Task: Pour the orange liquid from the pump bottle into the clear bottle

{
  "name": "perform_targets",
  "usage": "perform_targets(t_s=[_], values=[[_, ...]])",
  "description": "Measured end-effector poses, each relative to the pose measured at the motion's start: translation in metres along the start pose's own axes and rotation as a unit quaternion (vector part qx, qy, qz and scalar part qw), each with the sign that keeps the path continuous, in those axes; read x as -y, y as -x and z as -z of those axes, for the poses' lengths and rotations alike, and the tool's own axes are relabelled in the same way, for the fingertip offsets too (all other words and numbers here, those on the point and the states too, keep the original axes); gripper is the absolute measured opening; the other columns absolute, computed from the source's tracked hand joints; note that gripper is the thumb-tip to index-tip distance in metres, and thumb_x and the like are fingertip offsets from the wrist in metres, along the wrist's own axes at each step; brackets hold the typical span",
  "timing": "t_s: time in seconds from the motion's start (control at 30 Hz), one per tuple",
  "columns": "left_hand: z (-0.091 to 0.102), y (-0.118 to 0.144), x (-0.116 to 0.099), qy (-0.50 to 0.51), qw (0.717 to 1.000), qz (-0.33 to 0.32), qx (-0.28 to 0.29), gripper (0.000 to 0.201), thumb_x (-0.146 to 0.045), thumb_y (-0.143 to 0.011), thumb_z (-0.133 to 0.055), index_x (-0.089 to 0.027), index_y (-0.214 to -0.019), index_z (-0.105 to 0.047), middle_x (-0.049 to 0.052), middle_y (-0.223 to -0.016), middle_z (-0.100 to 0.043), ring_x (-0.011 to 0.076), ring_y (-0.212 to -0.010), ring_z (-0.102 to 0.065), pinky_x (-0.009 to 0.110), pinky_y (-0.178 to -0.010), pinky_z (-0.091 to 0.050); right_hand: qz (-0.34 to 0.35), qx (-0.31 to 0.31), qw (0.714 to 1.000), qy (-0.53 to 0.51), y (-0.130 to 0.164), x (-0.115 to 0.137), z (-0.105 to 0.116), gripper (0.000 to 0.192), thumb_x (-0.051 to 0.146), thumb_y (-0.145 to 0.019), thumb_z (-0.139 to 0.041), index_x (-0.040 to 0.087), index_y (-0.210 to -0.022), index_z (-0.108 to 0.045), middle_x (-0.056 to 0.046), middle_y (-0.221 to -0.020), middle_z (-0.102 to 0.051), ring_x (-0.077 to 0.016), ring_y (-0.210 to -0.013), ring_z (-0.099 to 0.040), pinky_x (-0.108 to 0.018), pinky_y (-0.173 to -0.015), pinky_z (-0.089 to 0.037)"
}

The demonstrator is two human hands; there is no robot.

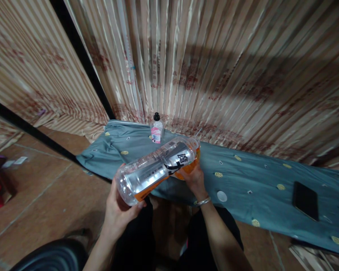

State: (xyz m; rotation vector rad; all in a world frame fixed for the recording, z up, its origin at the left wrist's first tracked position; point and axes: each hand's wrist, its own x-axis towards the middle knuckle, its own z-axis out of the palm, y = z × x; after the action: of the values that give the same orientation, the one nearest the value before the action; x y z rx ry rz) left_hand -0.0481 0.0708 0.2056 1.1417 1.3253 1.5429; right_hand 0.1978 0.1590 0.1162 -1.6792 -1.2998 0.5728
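Observation:
I hold a large clear plastic bottle (pixel 155 169) with a silver and orange label in both hands, tilted on its side above the cloth. My left hand (pixel 120 207) is closed around its base end. My right hand (pixel 194 180) grips it near the neck end, where something orange shows beside the fingers; I cannot tell whether that is label or another thing behind. No cap is visible on the bottle's mouth. A round white cap (pixel 222 196) lies on the cloth to the right of my right wrist. Behind the big bottle stands a small clear bottle (pixel 156 130) with a black top and pink label.
A blue-green cloth with yellow prints (pixel 268 203) covers a long narrow surface. A black phone (pixel 305 200) lies on its right part. Striped curtains (pixel 228 82) hang behind, with black poles (pixel 83 56) at left. A dark round seat (pixel 53 258) sits lower left.

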Motion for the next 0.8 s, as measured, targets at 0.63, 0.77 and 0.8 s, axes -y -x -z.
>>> perform_targets(t_s=[0.63, 0.77, 0.8], values=[[-0.0008, -0.0027, 0.0014, 0.006, 1.000, -0.006, -0.013, 0.100, -0.057, -0.055, -0.098, -0.016, -0.139, -0.062, 0.017, -0.120, -0.074, 0.0396, -0.118, -0.073, 0.044, -0.092, -0.064, -0.002, 0.006, 1.000, 0.011, -0.0008, 0.0005, 0.0019, 0.084, 0.062, -0.075, -0.073, 0.015, -0.142, -0.050, -0.020, -0.123, -0.079, -0.0342, -0.105, -0.079, -0.046, -0.091, -0.063], [-0.0013, -0.0020, 0.0023, 0.012, 1.000, -0.006, -0.013, 0.102, -0.056, -0.056, -0.098, -0.015, -0.142, -0.060, 0.016, -0.120, -0.075, 0.0383, -0.117, -0.073, 0.044, -0.094, -0.063, -0.009, 0.009, 1.000, 0.007, -0.0011, 0.0024, 0.0028, 0.087, 0.059, -0.073, -0.075, 0.014, -0.143, -0.049, -0.019, -0.121, -0.079, -0.0339, -0.104, -0.079, -0.044, -0.090, -0.063], [-0.0014, -0.0019, 0.0023, 0.013, 1.000, -0.005, -0.013, 0.102, -0.055, -0.056, -0.098, -0.016, -0.143, -0.060, 0.016, -0.120, -0.075, 0.0382, -0.118, -0.073, 0.044, -0.095, -0.063, -0.009, 0.007, 1.000, 0.007, -0.0012, 0.0029, 0.0028, 0.086, 0.058, -0.073, -0.075, 0.014, -0.142, -0.050, -0.019, -0.121, -0.079, -0.0341, -0.105, -0.079, -0.043, -0.091, -0.063]])
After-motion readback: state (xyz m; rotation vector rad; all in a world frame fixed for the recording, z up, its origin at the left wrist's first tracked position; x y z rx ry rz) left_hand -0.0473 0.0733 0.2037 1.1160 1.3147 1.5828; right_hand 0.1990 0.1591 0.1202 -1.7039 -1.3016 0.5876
